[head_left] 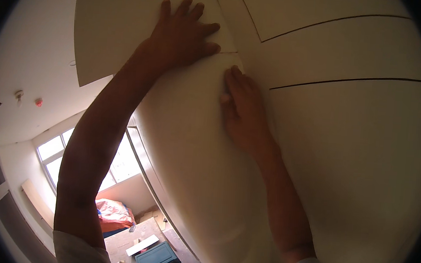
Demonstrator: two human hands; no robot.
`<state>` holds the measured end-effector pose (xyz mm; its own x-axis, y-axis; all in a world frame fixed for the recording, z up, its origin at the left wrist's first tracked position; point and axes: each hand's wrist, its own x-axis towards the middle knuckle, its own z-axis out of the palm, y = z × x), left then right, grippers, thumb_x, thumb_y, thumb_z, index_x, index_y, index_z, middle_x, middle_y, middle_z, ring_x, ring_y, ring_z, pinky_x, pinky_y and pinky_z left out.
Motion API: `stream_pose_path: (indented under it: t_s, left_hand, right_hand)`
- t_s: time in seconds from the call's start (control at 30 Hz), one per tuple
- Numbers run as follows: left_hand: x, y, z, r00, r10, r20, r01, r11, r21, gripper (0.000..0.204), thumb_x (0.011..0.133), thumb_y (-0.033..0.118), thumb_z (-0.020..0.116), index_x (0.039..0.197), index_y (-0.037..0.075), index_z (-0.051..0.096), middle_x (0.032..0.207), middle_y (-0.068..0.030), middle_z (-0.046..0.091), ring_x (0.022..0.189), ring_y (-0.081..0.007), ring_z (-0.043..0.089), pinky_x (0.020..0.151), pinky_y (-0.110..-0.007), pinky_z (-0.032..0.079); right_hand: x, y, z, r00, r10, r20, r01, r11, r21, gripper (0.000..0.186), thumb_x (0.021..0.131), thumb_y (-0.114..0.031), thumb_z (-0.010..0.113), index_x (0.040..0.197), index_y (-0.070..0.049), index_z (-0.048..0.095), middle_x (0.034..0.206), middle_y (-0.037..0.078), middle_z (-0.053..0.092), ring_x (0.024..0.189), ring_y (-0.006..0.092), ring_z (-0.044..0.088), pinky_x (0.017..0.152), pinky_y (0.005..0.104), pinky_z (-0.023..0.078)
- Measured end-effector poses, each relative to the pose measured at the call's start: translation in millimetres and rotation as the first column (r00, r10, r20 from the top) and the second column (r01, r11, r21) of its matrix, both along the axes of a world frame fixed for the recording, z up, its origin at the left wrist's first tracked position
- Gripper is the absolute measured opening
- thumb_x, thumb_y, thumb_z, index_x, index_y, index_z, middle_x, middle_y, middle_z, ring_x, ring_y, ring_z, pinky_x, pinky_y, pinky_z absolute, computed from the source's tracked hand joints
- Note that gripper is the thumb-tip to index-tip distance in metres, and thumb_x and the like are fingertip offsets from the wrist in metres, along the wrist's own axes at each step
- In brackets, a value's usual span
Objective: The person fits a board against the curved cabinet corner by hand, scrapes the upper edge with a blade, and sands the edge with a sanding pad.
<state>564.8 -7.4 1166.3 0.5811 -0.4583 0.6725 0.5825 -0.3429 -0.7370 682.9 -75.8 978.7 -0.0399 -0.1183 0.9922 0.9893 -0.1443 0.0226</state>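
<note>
My left hand (183,35) is raised high with its fingers spread. Its palm and fingertips lie against a pale upper panel (115,25). A thin horizontal joint divides this panel from a tall pale panel (184,144) below it. Lower and to the right, my right hand (244,107) rests on the tall panel near its right edge, just under that joint. Its fingers point upward, stretched out close together, and the thumb sits a little apart below them. Neither hand shows anything held. To the right stand pale cabinet fronts (339,127) with dark gaps between them.
Below at the left, a teal case (157,259) and a white strip (142,245) lie on a brownish board surface (117,245). Behind them is an orange-and-white sheet or bag (115,213). Windows (124,159) and a long board (37,202) leaning on the wall stand farther off.
</note>
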Motion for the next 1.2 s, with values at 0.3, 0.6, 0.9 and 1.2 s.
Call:
stream_pose_path:
  t_s: [0.3,0.6,0.9,1.2]
  left_hand:
    - [16,-5,12,0.99,0.088,-0.113,-0.09,0.996,-0.005,0.056,0.101,0.055,0.051,0.149,0.027,0.056,0.161,-0.0176,0.039,0.154,-0.0353,0.028,0.121,-0.067,0.019]
    - [-1,-31,2,0.957,0.071,-0.281,-0.093,0.993,-0.068,0.057,0.106,0.05,0.041,0.151,0.017,0.053,0.153,-0.0259,0.043,0.149,-0.0423,0.033,0.122,-0.065,0.02]
    - [-3,-39,2,0.938,0.087,-0.335,-0.127,0.987,-0.099,0.057,0.107,0.049,0.041,0.151,0.016,0.052,0.156,-0.0256,0.041,0.149,-0.042,0.033,0.123,-0.063,0.021]
    - [23,-3,16,0.983,0.114,-0.143,-0.108,0.993,0.054,0.053,0.103,0.051,0.049,0.151,0.028,0.054,0.164,-0.0156,0.037,0.155,-0.0341,0.028,0.122,-0.066,0.019]
  right_hand:
    - [10,24,38,0.988,-0.147,0.035,0.14,0.978,0.158,0.058,0.105,-0.032,0.048,0.147,0.007,0.043,0.149,0.03,0.047,0.135,0.0469,0.045,0.108,0.0588,0.038]
    - [22,21,18,0.998,-0.063,0.008,0.062,0.996,0.059,0.057,0.104,-0.034,0.048,0.145,0.006,0.045,0.15,0.027,0.047,0.133,0.0455,0.048,0.11,0.0576,0.038]
    - [3,16,41,0.986,-0.097,-0.132,0.107,0.991,0.074,0.059,0.104,-0.036,0.049,0.146,0.006,0.045,0.15,0.025,0.048,0.127,0.0441,0.051,0.108,0.0567,0.04]
    - [8,22,24,0.985,-0.155,-0.069,0.161,0.982,0.096,0.058,0.104,-0.035,0.051,0.145,0.007,0.048,0.15,0.025,0.049,0.128,0.0445,0.051,0.111,0.0518,0.04]
